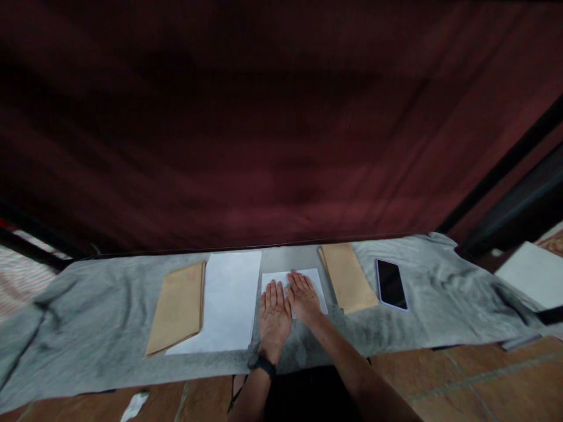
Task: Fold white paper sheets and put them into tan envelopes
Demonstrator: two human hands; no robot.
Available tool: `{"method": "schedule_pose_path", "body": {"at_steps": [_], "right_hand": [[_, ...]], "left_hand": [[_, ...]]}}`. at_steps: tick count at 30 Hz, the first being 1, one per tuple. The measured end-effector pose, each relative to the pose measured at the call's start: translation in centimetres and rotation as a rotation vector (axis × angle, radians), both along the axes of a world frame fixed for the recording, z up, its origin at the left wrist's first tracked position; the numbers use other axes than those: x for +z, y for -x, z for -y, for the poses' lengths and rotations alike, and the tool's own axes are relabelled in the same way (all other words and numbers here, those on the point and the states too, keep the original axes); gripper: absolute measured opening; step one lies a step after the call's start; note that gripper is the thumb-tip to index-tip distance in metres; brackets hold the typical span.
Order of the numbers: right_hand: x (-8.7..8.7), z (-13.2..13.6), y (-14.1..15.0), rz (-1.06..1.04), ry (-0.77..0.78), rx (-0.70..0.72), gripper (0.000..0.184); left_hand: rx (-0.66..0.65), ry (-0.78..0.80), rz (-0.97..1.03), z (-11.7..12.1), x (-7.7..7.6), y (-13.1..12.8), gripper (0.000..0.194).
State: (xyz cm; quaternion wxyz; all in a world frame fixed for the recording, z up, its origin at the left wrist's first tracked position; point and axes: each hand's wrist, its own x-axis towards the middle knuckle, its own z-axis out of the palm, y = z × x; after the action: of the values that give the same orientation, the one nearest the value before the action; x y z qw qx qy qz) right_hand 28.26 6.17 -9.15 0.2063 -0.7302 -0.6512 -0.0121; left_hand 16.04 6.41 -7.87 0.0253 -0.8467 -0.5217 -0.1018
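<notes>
A small folded white sheet of paper point(314, 282) lies on a grey cloth point(97, 322) in the middle. My left hand point(274, 317) lies flat on its near left part, fingers stretched out. My right hand point(303, 296) rests flat beside it on the same sheet, fingers spread forward. A black watch point(262, 364) is on my left wrist. Neither hand holds anything.
A larger white sheet point(229, 299) lies left of the hands, with a brown envelope point(178, 308) beside it. Another stack of brown envelopes point(348, 277) and a black phone point(391, 283) lie to the right. A dark red curtain point(264, 129) hangs behind. A white board point(532, 272) sits far right.
</notes>
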Motion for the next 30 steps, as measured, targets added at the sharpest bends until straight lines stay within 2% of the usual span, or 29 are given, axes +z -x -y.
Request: {"method": "schedule_pose_path", "body": {"at_steps": [7, 12, 15, 17, 22, 30], "right_hand": [[-1.3, 1.3, -2.6, 0.094, -0.123, -0.142, 0.052], [-1.9, 1.9, -2.9, 0.125, -0.183, -0.228, 0.054], [-1.7, 2.5, -2.6, 0.11, -0.165, -0.281, 0.055], [-1.3, 3.3, -2.2, 0.096, -0.13, -0.264, 0.055], [-0.5, 5.9, -1.4, 0.102, -0.046, -0.088, 0.051], [-0.1, 6.9, -1.2, 0.12, -0.044, -0.095, 0.051]], "left_hand": [[0.015, -0.02, 0.094, -0.3, -0.7, 0.0, 0.059], [0.01, -0.025, 0.089, -0.2, -0.6, 0.0, 0.059], [0.018, -0.028, 0.086, -0.2, -0.6, 0.0, 0.059], [0.019, -0.033, 0.081, -0.2, -0.5, -0.1, 0.059], [0.019, -0.028, 0.049, -0.2, -0.3, -0.1, 0.059], [0.041, -0.018, 0.082, -0.5, -0.3, -0.7, 0.058]]}}
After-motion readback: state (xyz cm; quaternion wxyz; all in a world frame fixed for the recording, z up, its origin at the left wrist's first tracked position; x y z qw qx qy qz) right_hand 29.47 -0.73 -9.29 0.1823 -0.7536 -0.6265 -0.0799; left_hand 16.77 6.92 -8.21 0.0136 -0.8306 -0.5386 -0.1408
